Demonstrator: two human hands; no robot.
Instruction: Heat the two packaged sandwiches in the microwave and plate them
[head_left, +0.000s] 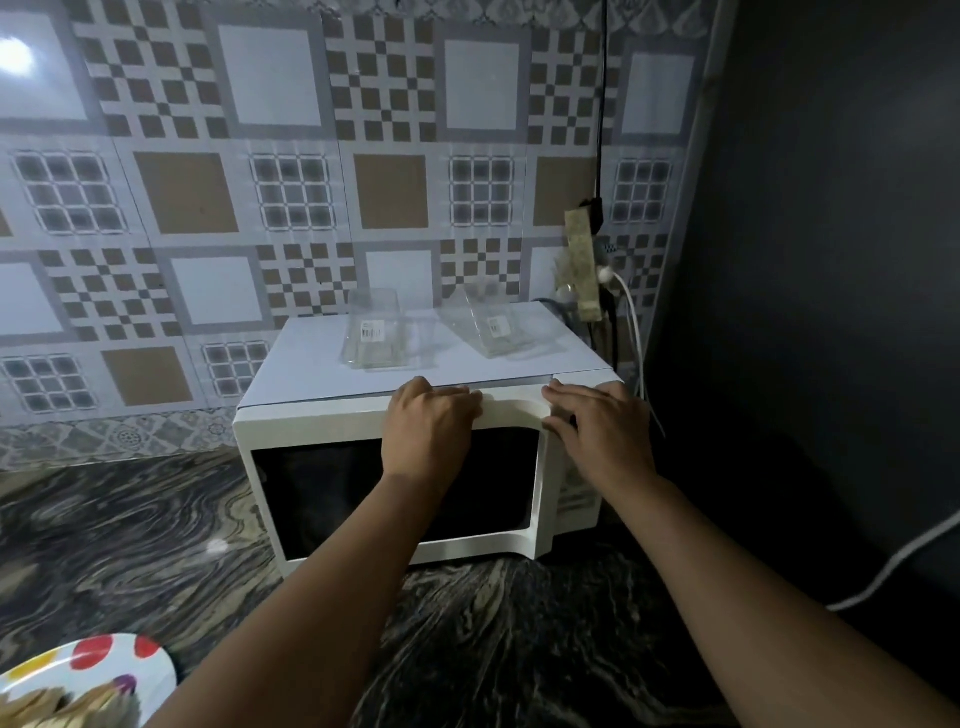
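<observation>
A white microwave (332, 421) stands on the counter against the tiled wall. Its dark-windowed door (498, 540) sits slightly ajar at the right edge. My left hand (428, 431) lies flat over the door's top edge, holding nothing. My right hand (592, 431) is at the door's upper right corner, fingers on top and thumb at the edge. Two clear, empty-looking plastic sandwich packages rest on the microwave's top, one at the left (371, 332) and one at the right (493, 325). A white plate with coloured dots (104, 662) at the bottom left carries toasted bread (78, 706). The microwave's inside is hidden.
Dark marbled counter (130, 519) spreads left of and in front of the microwave. A power strip (582, 265) with cables hangs on the wall behind its right corner. A dark wall (831, 260) closes the right side, with a white cable (893, 566) running along it.
</observation>
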